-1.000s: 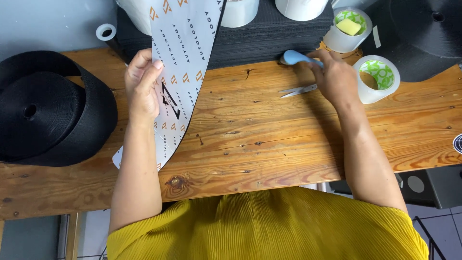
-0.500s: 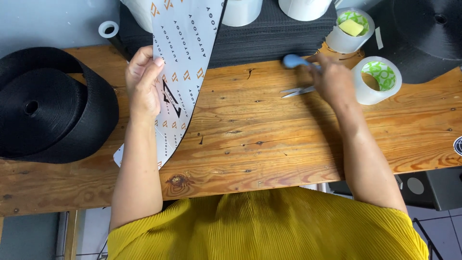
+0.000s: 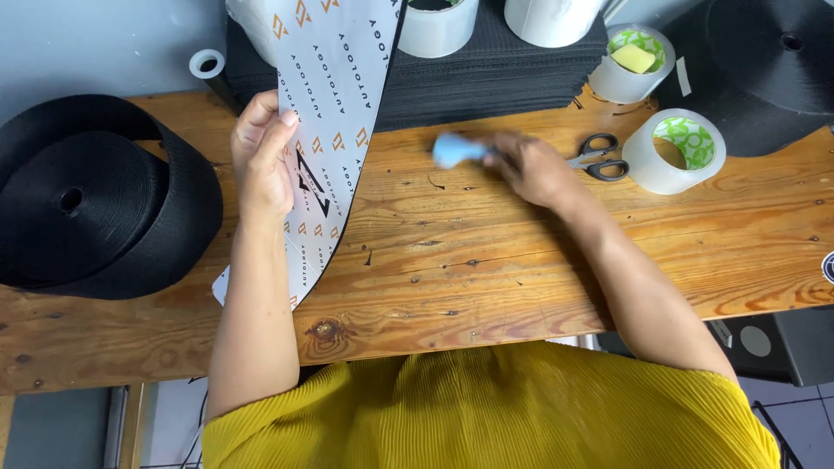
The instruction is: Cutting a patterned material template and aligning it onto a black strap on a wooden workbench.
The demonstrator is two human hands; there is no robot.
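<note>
My left hand point(image 3: 263, 155) lies flat on a long grey printed strip point(image 3: 334, 104) with orange marks and a black edge, pressing it to the wooden table point(image 3: 486, 260). In my right hand point(image 3: 532, 167) is a light-blue handled tool point(image 3: 456, 149), blurred with motion, held over the table middle to the right of the strip. Black-handled scissors point(image 3: 599, 156) lie just right of that hand, apart from it.
A big roll of black webbing point(image 3: 87, 200) sits at the left. A stack of black sheets point(image 3: 495, 69) lies at the back with white rolls on it. Two clear tape rolls point(image 3: 673, 148) point(image 3: 634, 61) and another black roll point(image 3: 773, 61) stand at the right.
My right hand has moved left from the scissors toward the strip, carrying the blue tool. The scissors stay on the table. My left hand has kept its place.
</note>
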